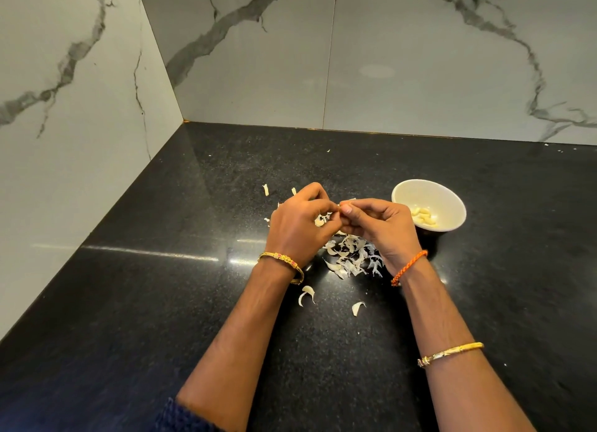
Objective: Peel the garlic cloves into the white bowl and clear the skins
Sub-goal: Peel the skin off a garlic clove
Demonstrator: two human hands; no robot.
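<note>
1. A black speckled worktop (pixel 161 302) is seen, bounded at its left and far edges by marble-veined wall tiles (pixel 80 124) that meet at the far left corner.
2. A single skin fragment (pixel 265 189) lies toward the far edge, left of the hands.
3. The left hand (pixel 297 228) is held above the middle of the worktop, its fingers curled inward and pinching a garlic clove (pixel 340 205), of which only a small part is visible. A gold bangle (pixel 284 263) is worn at its wrist.
4. The clove is gripped from the other side by the right hand (pixel 381 228), thumb and curled fingers closed narrowly on it. An orange braided cord (pixel 408 267) is worn at the wrist, a gold bracelet (pixel 450 354) further up the forearm.
5. A heap of garlic skins (pixel 352 257) lies on the worktop beneath and between the hands; two loose pieces (pixel 307 294) lie nearer the front edge.
6. The white bowl (pixel 452 202) stands just right of the right hand, with peeled cloves (pixel 424 217) lying inside it.
</note>
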